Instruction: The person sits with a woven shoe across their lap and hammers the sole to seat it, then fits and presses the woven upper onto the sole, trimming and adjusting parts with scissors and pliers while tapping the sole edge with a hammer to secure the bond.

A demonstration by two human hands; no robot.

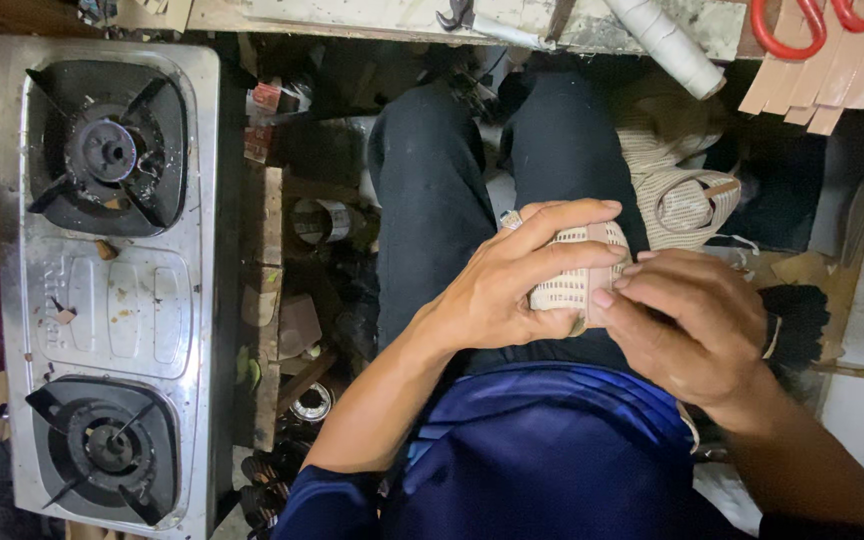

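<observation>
The woven strap piece (574,283), pale beige with a ribbed weave, is sitting over my lap, just above the dark trousers (432,190), and I am holding it between both hands. My left hand (512,290) is wrapping around it from the left side, fingers curling over the top edge and the thumb pressing underneath, so that hand is closing firmly on the piece. My right hand (687,325) is coming in from the right, its fingertips pinching the near right edge of the same piece, so it is gripping too. I am wearing a ring (510,219) on the left hand.

Just beyond my hands, a pile of similar woven pieces (687,195) is lying beside my right knee. To my left a steel two-burner gas stove (102,290) is standing, well apart from the work. Along the top of the view the edge of a desk (392,18) is showing, with a white roll (667,45) lying on it and red-handled scissors (817,22) resting on tan strips (832,85) at the far right. I am seeing clutter in the dark gap between stove and knees, but I cannot tell what most of it is
</observation>
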